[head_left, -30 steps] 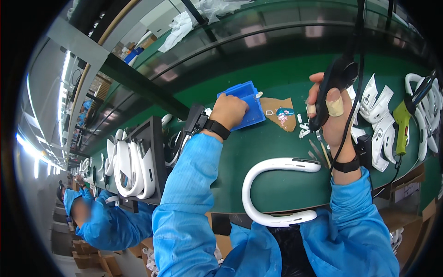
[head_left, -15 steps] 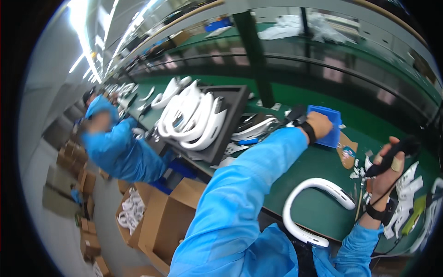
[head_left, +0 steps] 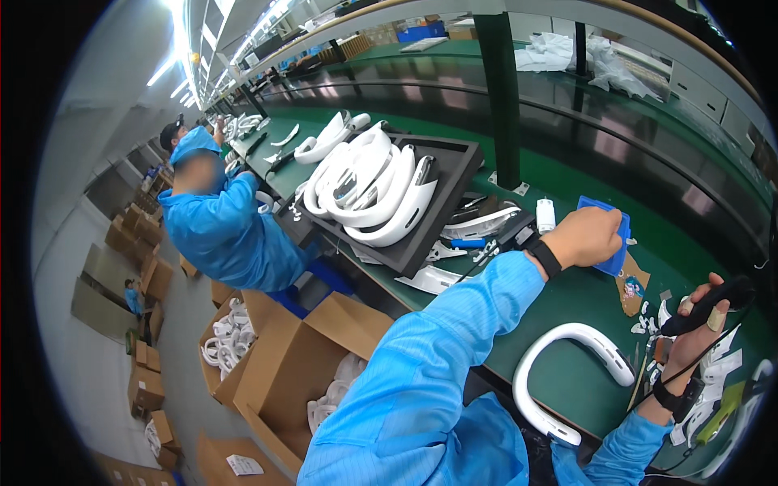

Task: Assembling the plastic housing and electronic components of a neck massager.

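Observation:
My left hand [head_left: 583, 236] reaches over the blue bin [head_left: 617, 257], with its fingers curled down into it. The fingertips are hidden, so whatever they pinch does not show. In my right hand [head_left: 694, 334] is a black electric screwdriver [head_left: 713, 304], its cord trailing along the forearm and its narrow end pointing left. Between my forearms a white U-shaped neckband [head_left: 531, 364] lies at the bench's near edge, touched by neither hand. A brown card scrap [head_left: 631, 293] and small white pieces [head_left: 646, 321] lie between the bin and my right hand.
A dark tray [head_left: 444, 198] piled with white neckbands [head_left: 356, 182] stands to the left. Beside it are a white bottle [head_left: 545, 215] and a dark post [head_left: 500, 105]. White shells and a green tool [head_left: 720, 415] lie far right. Cartons [head_left: 279, 381] and a co-worker [head_left: 231, 219] are at left.
The view has shifted, so the bench sits lower and farther right in it. My left hand stays at the blue bin, and my right still holds the electric screwdriver. A white bottle has come into sight.

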Motion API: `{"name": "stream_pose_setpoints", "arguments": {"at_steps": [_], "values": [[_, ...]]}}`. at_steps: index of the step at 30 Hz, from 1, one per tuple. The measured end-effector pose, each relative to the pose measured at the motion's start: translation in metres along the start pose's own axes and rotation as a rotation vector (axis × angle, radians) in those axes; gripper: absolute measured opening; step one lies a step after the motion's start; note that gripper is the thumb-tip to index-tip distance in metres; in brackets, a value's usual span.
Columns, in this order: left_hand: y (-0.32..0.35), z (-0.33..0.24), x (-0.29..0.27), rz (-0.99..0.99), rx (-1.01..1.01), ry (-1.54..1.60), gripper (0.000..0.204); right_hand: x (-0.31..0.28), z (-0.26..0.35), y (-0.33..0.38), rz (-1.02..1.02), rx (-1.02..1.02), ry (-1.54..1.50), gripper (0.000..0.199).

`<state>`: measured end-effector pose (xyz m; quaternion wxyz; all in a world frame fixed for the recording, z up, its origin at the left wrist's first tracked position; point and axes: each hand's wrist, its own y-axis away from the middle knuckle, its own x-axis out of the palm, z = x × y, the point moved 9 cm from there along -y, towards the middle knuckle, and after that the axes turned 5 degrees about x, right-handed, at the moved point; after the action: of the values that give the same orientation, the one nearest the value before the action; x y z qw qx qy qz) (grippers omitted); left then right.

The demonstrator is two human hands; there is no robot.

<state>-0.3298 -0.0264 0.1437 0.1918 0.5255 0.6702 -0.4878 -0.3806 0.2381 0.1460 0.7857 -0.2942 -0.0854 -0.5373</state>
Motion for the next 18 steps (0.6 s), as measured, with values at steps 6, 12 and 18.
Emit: {"name": "stream_pose_setpoints", "arguments": {"at_steps": [6, 12, 18], "values": [[0.025, -0.035, -0.004, -0.139, 0.128, 0.448, 0.021, -0.009, 0.0, -0.002, 0.0, 0.005, -0.005, 0.051], [0.053, -0.064, 0.026, -0.021, 0.219, 0.885, 0.011, 0.017, 0.003, 0.001, 0.134, -0.003, -0.06, 0.055], [0.061, -0.071, 0.033, 0.089, 0.204, 0.896, 0.003, 0.045, 0.021, 0.008, 0.154, 0.027, -0.008, 0.058]]}}
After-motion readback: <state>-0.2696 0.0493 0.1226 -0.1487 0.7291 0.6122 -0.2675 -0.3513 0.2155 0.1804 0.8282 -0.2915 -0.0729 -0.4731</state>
